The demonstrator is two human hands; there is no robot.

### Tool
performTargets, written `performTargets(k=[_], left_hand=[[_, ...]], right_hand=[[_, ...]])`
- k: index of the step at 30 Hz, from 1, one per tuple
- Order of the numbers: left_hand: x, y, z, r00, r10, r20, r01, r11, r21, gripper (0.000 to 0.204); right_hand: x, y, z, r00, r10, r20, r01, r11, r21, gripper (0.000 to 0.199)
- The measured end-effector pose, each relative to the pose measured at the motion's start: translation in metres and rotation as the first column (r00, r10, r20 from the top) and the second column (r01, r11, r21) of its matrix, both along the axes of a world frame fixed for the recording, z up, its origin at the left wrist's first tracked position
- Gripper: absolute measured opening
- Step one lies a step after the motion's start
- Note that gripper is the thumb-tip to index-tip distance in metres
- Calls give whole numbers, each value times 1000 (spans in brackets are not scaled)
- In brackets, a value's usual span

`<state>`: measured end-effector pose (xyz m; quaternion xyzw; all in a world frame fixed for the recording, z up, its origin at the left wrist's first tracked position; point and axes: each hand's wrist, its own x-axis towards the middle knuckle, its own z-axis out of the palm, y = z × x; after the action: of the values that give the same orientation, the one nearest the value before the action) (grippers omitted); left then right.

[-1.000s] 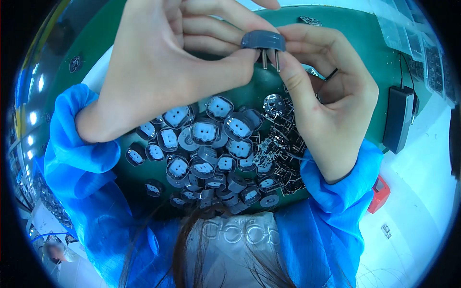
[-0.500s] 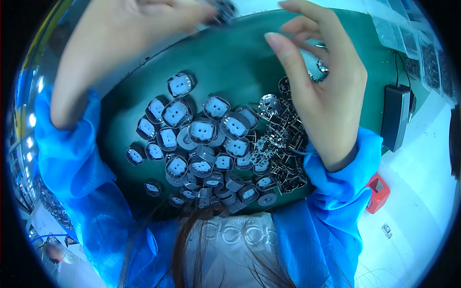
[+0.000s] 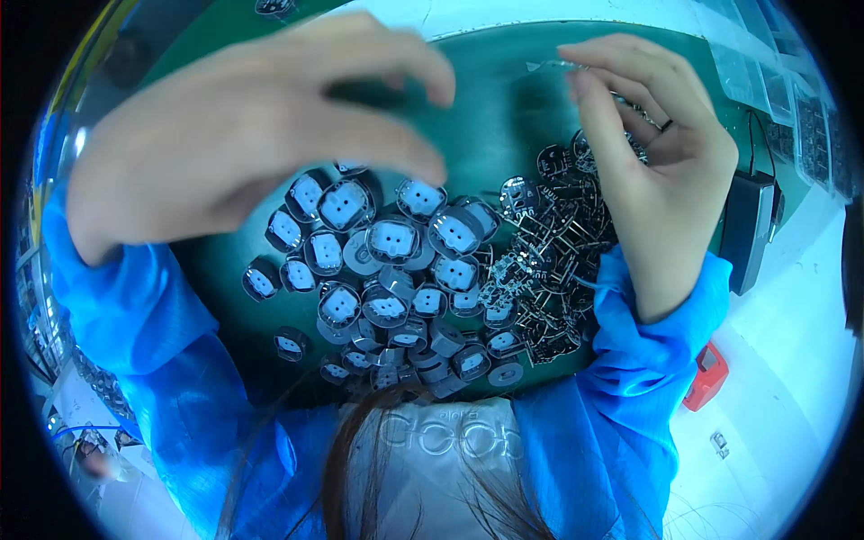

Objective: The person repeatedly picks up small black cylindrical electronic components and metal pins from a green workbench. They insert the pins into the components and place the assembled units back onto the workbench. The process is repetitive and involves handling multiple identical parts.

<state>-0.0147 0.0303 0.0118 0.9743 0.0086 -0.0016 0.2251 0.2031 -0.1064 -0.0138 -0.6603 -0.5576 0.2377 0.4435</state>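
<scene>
My left hand [image 3: 261, 126], a little blurred, hovers over the far left of the pile with thumb and forefinger spread apart and nothing between them. Beneath and nearer to me lie several round grey housings [image 3: 393, 239] with white two-holed inserts. My right hand [image 3: 661, 144] is raised above the far right of the mat, its thumb and forefinger pinched on a thin, shiny strip-like piece [image 3: 553, 65]. More small metal pieces [image 3: 637, 112] show within its curled fingers. Below it spreads a heap of dark round circuit boards [image 3: 553, 162] with metal pins.
Everything lies on a green mat [image 3: 486, 99]. One dark round part [image 3: 274, 7] sits at the far left edge. To the right are a black box [image 3: 747, 229] with a cable, a red holder [image 3: 706, 376] and clear plastic trays [image 3: 747, 54].
My left hand has let go of a dark round part and come back toward the housings, fingers apart. My right hand shifted slightly right and closed its fingertips on a thin piece.
</scene>
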Motion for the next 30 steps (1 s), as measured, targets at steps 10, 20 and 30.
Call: performTargets(k=[10, 20, 30], left_hand=[[24, -13, -33, 984, 165, 59, -147, 961, -233, 37], [27, -5, -42, 976, 191, 104, -141, 918, -370, 39], [24, -33, -28, 893, 444, 77, -296, 707, -642, 37]], right_hand=[[3, -4, -3, 987, 118, -108, -119, 993, 1, 23], [-6, -4, -2, 959, 246, -143, -244, 969, 32, 30], [-18, 3, 39, 781, 382, 493, -408, 911, -59, 34]])
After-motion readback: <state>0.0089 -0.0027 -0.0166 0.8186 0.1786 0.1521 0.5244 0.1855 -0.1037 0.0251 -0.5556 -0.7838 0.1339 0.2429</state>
